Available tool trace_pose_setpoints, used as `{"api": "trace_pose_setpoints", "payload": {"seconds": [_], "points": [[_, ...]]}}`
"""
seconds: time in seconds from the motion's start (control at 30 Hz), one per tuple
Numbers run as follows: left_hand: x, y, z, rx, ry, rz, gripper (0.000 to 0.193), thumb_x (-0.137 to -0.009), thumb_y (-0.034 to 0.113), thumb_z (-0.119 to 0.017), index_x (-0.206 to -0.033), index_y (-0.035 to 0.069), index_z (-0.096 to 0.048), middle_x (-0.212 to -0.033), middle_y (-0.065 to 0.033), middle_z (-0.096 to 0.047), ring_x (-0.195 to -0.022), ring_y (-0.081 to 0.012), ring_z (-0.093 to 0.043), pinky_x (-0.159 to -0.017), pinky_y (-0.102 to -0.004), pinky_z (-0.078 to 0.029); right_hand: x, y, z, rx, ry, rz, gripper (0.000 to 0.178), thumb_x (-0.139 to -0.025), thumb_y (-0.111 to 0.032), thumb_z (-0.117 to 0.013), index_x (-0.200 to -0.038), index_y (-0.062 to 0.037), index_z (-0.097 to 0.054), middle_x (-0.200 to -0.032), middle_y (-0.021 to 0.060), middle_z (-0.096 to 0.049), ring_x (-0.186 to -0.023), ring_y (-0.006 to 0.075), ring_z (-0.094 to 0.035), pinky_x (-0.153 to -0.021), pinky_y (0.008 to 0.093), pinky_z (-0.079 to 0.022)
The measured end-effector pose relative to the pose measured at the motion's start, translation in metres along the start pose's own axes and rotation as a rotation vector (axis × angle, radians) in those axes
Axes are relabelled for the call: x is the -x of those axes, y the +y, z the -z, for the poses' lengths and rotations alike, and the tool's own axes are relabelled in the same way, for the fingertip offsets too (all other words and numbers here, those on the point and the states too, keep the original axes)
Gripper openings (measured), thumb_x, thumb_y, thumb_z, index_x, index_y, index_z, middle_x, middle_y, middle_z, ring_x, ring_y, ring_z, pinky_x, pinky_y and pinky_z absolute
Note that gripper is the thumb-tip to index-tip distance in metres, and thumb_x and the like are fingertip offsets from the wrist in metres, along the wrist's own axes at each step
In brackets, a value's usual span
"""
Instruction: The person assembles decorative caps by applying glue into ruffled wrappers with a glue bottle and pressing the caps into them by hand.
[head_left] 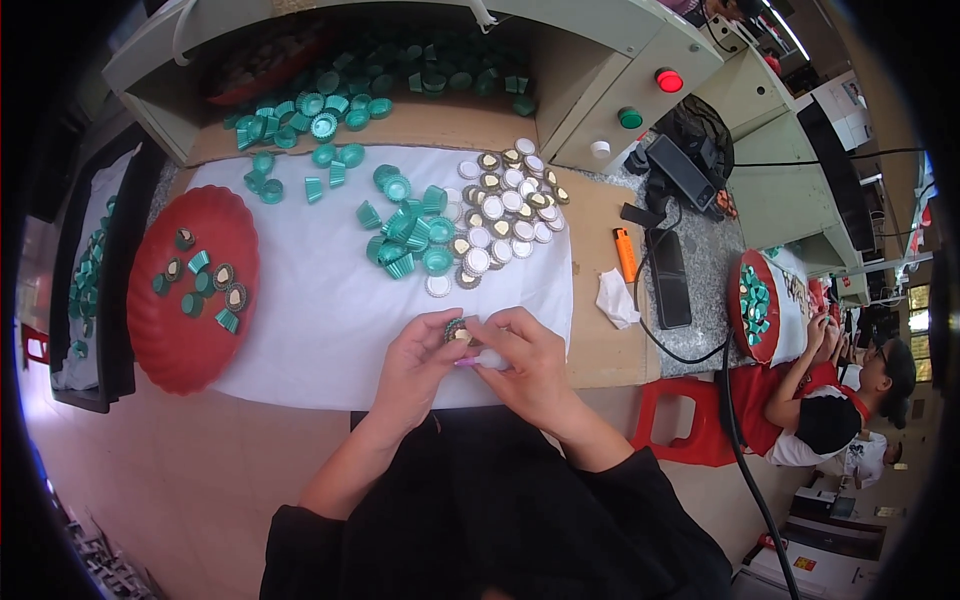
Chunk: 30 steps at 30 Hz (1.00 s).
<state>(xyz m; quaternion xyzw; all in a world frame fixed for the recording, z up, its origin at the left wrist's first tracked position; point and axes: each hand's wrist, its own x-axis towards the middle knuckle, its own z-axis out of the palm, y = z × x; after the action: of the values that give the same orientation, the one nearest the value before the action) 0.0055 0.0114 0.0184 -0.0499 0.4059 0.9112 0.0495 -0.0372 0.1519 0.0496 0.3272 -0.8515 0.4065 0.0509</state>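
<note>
Head view, looking down: a white sheet [300, 320] covers the near part of a desk [712, 250]. Over its front edge, two bare hands meet. The left hand [412, 362] is clamped on a dark-rimmed, cream-centred disc in a green fluted cup [458, 332], seemingly to steady it upright. The right hand [528, 365] touches in beside it, thumb and forefinger pinched on a small pale piece [490, 358]; fingers hide what it is.

Loose green cups [414, 236] lie heaped on the sheet's upper middle, and round discs [477, 262], some white-faced, spread at its upper right; this probably keeps both within reach. Overlapping the sheet's left edge, a scalloped red tray [165, 335] holds a few cups and cup-held discs, perhaps kept apart from the heap. Beyond the sheet's far edge, more cups [323, 126] fill a shelf, likely a reserve. Right of the sheet lie a crumpled tissue [617, 300], an orange cutter [625, 254] and a black phone [668, 282], seemingly set aside.
</note>
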Motion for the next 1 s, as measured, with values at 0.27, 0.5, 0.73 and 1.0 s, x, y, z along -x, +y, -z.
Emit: {"api": "trace_pose_setpoints", "payload": {"seconds": [0.27,0.5,0.73,1.0], "points": [[-0.001,-0.003,-0.005,-0.076,0.129,0.007,0.025,-0.082,0.002,-0.05,-0.105,-0.003,-0.043,-0.098,-0.0113,-0.054,-0.085,-0.0165,-0.056,-0.077,-0.0275,-0.046,0.0,0.008,-0.003,-0.024,-0.01,-0.008,0.04,-0.054,-0.003,-0.07,-0.093,-0.0079,-0.061,-0.079,0.0048,-0.056,-0.065,0.0189,-0.056,-0.054,0.0261,-0.045],[-0.002,-0.005,-0.005,-0.031,0.094,-0.014,0.021,-0.083,0.003,-0.048,-0.103,-0.003,-0.044,-0.096,-0.012,-0.055,-0.089,-0.0172,-0.054,-0.078,-0.0293,-0.046,-0.004,0.012,-0.002,-0.803,-0.079,-0.623,0.024,-0.072,-0.01,-0.066,-0.093,-0.0007,-0.061,-0.083,0.0077,-0.06,-0.074,0.0108,-0.056,-0.065,0.0227,-0.045],[-0.002,-0.004,-0.007,-0.09,0.026,-0.031,0.02,-0.084,0.004,-0.046,-0.103,-0.002,-0.042,-0.105,-0.0179,-0.053,-0.092,-0.0196,-0.053,-0.08,-0.0311,-0.045,-0.011,0.014,0.004,-0.911,-0.203,-0.639,0.018,-0.075,-0.007,-0.06,-0.091,0.0021,-0.061,-0.08,0.0048,-0.061,-0.073,0.0074,-0.055,-0.067,0.0199,-0.044],[0.0,-0.007,-0.006,-0.115,0.074,-0.041,0.015,-0.083,0.002,-0.046,-0.097,-0.002,-0.045,-0.102,-0.016,-0.054,-0.09,-0.0178,-0.053,-0.078,-0.0308,-0.046,-0.014,0.012,0.006,-0.908,-0.262,-0.687,0.016,-0.076,-0.004,-0.059,-0.088,0.0067,-0.058,-0.077,0.0077,-0.06,-0.07,0.0116,-0.058,-0.064,0.0193,-0.047]]}}
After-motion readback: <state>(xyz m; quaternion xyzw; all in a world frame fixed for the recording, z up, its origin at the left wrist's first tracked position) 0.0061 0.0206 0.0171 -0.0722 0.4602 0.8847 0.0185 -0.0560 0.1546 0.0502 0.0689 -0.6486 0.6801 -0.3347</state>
